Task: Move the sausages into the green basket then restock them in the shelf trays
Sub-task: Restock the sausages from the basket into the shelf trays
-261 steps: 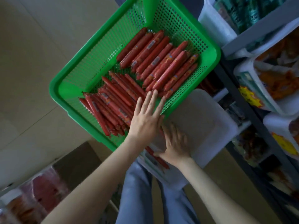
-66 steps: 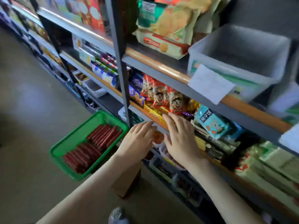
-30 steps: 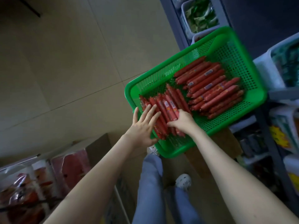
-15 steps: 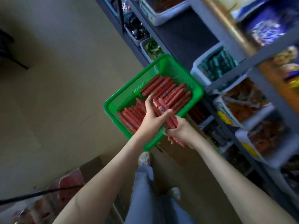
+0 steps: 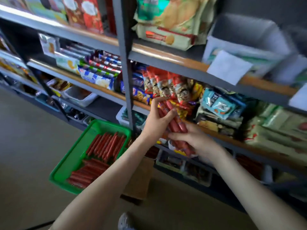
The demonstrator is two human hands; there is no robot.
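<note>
Sausages (image 5: 176, 126) in L hand (image 5: 156, 124), R hand (image 5: 199, 142), snack pkgs (image 5: 166, 86), labels blurred

Shop — metal shelves (image 5: 93, 41), packaged snacks (image 5: 166, 87), stock trays (image 5: 79, 99)

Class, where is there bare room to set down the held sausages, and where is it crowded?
Bare: the grey bin, top right, looks empty; left strip of the green basket. Crowded: snack packets behind the held sausages.

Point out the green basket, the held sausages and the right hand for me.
green basket (image 5: 70, 161): head view, bare left inner wall.
held sausages (image 5: 175, 126): head view, middle of the bundle.
right hand (image 5: 199, 141): head view, back of the hand.
</note>
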